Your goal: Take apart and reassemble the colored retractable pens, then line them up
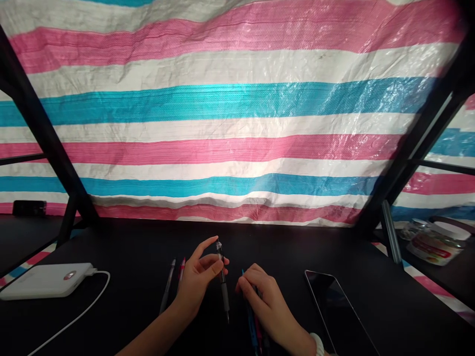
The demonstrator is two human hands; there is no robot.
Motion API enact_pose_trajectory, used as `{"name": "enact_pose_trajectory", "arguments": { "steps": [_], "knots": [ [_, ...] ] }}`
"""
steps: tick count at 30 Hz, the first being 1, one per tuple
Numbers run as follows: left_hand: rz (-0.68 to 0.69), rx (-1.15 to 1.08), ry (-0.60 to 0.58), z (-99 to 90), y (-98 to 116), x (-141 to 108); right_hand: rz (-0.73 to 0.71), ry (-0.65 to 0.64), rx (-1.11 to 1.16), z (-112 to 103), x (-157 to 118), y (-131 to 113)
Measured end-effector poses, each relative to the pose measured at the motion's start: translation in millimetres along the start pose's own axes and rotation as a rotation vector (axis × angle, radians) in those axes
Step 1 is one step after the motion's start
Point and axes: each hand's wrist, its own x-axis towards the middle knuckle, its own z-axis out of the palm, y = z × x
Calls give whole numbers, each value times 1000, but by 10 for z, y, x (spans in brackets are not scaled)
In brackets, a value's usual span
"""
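My left hand point(196, 279) pinches a slim black retractable pen point(222, 282) upright between its fingertips, with a clear upper end near my raised index finger. My right hand point(265, 306) curls over a blue pen point(251, 316) and at least one other pen lying alongside it, partly hiding them. A red pen point(258, 336) shows below that hand. Just left of my left hand lie a grey pen point(167, 287) and a pink pen point(181, 273) on the black tabletop point(122, 242).
A white power bank point(46, 281) with a white cable sits at the left. A dark-screened tablet point(336, 314) lies to the right of my right hand. A glass jar point(436, 244) stands beyond the table's right side. Black metal frame legs point(408, 153) stand before a striped tarpaulin point(222, 104).
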Motion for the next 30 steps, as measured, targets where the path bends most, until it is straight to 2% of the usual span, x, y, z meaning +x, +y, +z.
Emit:
{"name": "enact_pose_trajectory", "arguments": {
  "steps": [23, 30],
  "knots": [
    [75, 79, 50, -58, -17, 58, 16, 39, 4, 13, -2, 43],
    [96, 100, 9, -73, 7, 55, 7, 46, -2, 9, -11, 66]
  ]
}}
